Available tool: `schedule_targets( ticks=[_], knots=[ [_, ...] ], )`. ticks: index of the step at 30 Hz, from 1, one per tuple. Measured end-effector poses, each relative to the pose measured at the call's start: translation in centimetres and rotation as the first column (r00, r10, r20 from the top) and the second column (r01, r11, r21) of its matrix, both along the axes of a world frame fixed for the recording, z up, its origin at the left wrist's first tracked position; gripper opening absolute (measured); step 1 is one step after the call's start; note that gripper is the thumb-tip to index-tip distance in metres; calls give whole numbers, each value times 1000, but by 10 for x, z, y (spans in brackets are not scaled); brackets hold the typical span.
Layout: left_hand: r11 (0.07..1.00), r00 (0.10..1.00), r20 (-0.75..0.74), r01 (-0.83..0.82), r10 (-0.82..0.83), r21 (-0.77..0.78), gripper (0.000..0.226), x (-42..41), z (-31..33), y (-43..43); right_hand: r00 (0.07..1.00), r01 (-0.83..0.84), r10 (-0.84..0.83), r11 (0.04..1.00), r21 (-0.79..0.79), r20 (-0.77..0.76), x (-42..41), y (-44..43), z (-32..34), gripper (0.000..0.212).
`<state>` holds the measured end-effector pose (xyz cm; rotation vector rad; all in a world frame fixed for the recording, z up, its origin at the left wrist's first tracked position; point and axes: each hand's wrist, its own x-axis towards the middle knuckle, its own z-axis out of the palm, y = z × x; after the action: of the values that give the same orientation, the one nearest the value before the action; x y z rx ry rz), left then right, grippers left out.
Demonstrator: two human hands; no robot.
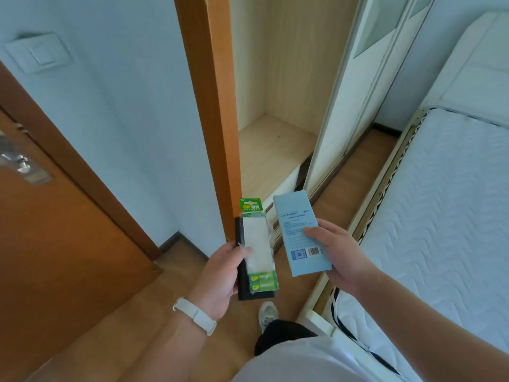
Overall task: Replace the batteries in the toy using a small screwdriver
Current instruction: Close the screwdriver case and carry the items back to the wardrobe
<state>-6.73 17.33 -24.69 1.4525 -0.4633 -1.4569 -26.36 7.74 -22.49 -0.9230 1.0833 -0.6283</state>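
Observation:
My left hand (221, 274) grips a green and clear battery pack (257, 244) stacked on a flat black object (243, 282), held upright in front of me. Two green batteries (263, 282) show at the bottom of the pack. My right hand (334, 250) holds a light blue cardboard box (298, 224) with printed text and a barcode, my thumb lying across its face. Neither a toy nor a screwdriver can be seen outside the packaging.
I stand on a wood floor (176, 271) in front of an open wardrobe (275, 106) with a bare shelf. A brown door (55, 230) is at the left. A bed with a white mattress (440, 216) runs along the right.

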Motion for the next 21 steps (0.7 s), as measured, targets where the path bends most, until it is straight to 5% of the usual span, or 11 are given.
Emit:
schedule_targets(
  ticks=[10, 21],
  knots=[
    [998, 997, -70, -40, 43, 39, 22, -1, -5, -103, 999, 9, -11, 999, 41, 45, 15, -108, -21, 23],
    [918, 914, -118, -374, 389, 130, 16, -19, -25, -315, 985, -154, 143, 982, 109, 96, 25, -352, -35, 21]
  ],
)
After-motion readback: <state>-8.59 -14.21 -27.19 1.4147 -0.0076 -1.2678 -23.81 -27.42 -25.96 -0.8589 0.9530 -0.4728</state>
